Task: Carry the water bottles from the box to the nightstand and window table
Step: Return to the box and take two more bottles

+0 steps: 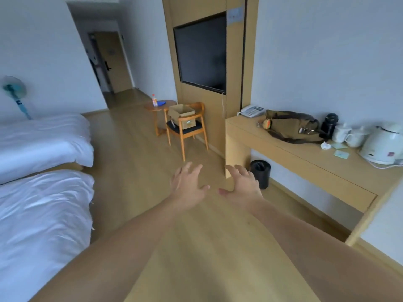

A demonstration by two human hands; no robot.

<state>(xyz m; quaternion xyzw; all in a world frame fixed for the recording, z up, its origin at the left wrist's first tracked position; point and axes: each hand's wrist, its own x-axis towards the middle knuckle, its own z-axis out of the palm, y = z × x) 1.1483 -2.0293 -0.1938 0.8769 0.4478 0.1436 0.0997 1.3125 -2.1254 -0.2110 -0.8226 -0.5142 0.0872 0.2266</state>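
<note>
Left hand (187,185) and right hand (243,186): both empty, fingers spread, stretched forward side by side above the wooden floor (196,247), not touching. Cardboard box (182,115): flaps open, on the seat of a wooden chair (187,129) well ahead, beside a small round table (160,105); contents not visible.

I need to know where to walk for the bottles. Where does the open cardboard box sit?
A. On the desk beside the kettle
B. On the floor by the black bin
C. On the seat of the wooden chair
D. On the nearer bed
C: the cardboard box rests with flaps open on the seat of the wooden chair, next to the small round table.
</note>
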